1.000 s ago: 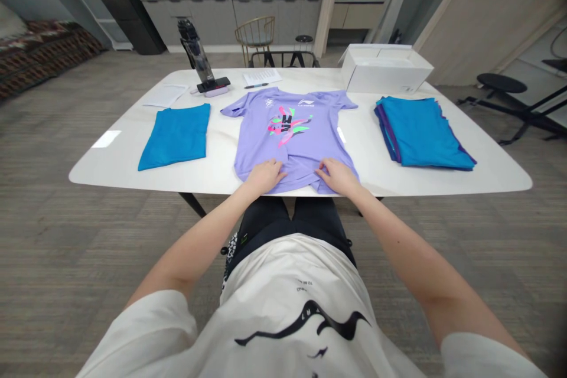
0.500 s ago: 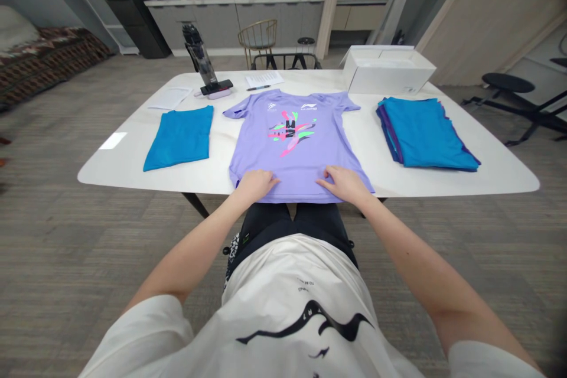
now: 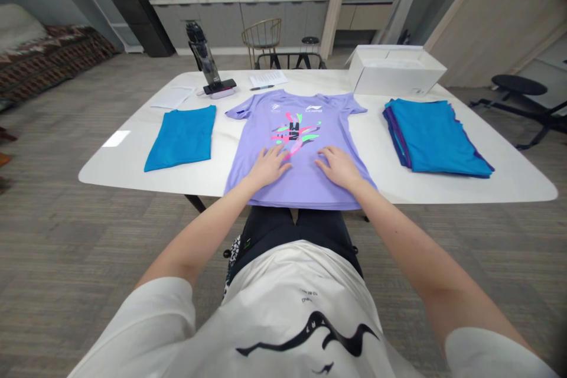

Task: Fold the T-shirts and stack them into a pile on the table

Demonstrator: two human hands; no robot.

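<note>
The left arm (image 3: 199, 237) and right arm (image 3: 407, 243) slant inward over the near edge of the tabletop (image 3: 509, 184); left hand (image 3: 268, 166) and right hand (image 3: 340, 169) are palm down, apart, fingers (image 3: 275, 153) loosely spread, thumbs inward.

Head view looks forward-down over the table (image 3: 374, 142).

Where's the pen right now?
In the head view, the pen lies on the table, slightly left of centre, between the printed sheet and the purple T-shirt.

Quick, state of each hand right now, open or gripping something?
Left hand: open, palm down on the lilac shirt, gripping nothing.
Right hand: open, also palm down on the lilac shirt, gripping nothing.
</note>
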